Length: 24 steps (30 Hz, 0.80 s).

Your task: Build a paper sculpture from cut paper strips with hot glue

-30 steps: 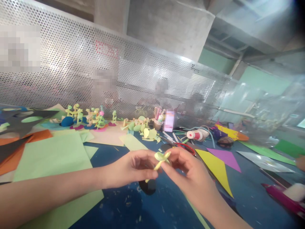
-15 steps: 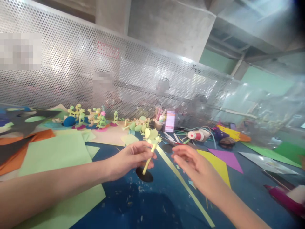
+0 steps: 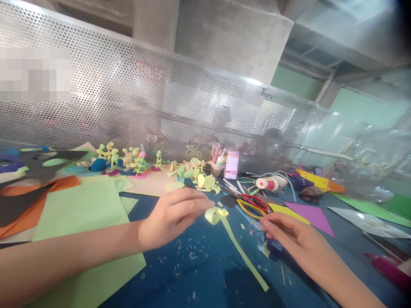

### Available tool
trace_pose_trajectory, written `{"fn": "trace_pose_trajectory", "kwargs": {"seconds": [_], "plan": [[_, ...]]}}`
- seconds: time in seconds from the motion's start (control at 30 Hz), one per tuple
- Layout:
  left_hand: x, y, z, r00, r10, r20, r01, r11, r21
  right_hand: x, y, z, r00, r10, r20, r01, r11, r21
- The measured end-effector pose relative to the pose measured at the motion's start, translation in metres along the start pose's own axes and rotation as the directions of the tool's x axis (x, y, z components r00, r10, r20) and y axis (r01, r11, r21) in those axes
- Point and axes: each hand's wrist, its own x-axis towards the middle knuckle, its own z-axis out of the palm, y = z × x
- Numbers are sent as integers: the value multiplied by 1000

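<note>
My left hand (image 3: 176, 218) is closed, its fingertips pinched at a pale yellow-green curled paper strip (image 3: 212, 216). The strip's loose end (image 3: 245, 254) hangs down to the right, and a small yellow piece sits beside the curl. My left fingers hide whatever else they hold. Over on the right, my right hand (image 3: 287, 237) has its fingers bent together at the end of scissors (image 3: 253, 205) with red and yellow handles. I cannot tell whether it grips them. A dark blue shape (image 3: 278, 247) shows under that hand, too unclear to name.
Light green paper sheets (image 3: 77, 205) lie left. Several small paper plants (image 3: 139, 164) and pale green paper discs (image 3: 205, 182) stand or lie farther back. A white-and-red spool-like roll (image 3: 268, 184) and a purple sheet (image 3: 311, 216) are on the right. Perforated metal screen (image 3: 192, 94) behind.
My right hand has moved right and down, away from my left, uncovering the scissors' handles. My left hand has turned over; the yellow stem and black disc no longer show, and the curl does.
</note>
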Motion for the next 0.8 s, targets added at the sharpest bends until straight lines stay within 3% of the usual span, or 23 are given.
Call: {"fn": "trace_pose_trajectory", "kwargs": {"seconds": [0.13,0.3,0.4,0.47,0.5,0.57,0.63,0.7,0.8], "plan": [[-2,3,-5,978,193,80,-203,967,152,-3,-6,4,999,-21,37,21,1000,9],[-3,4,-7,964,218,152,-252,932,260,-7,-15,14,996,-69,51,71,997,-29],[-4,5,-3,986,82,148,-105,983,153,-9,-19,19,996,-85,40,88,994,-64],[-3,5,3,977,-173,128,181,982,-55,-10,-20,21,993,-114,39,117,989,-87],[-2,5,6,930,-332,158,359,914,-191,-9,-21,23,991,-131,41,134,986,-96],[1,5,11,773,-562,295,631,629,-455,-8,-21,25,987,-156,46,159,982,-102],[3,5,15,656,-629,416,707,321,-630,-5,-22,29,985,-168,49,173,980,-97],[3,4,17,607,-633,481,691,121,-713,-1,-25,33,982,-188,5,188,978,-91],[0,3,19,577,-609,545,689,4,-725,5,-33,40,971,-223,-83,217,973,-78]]}}
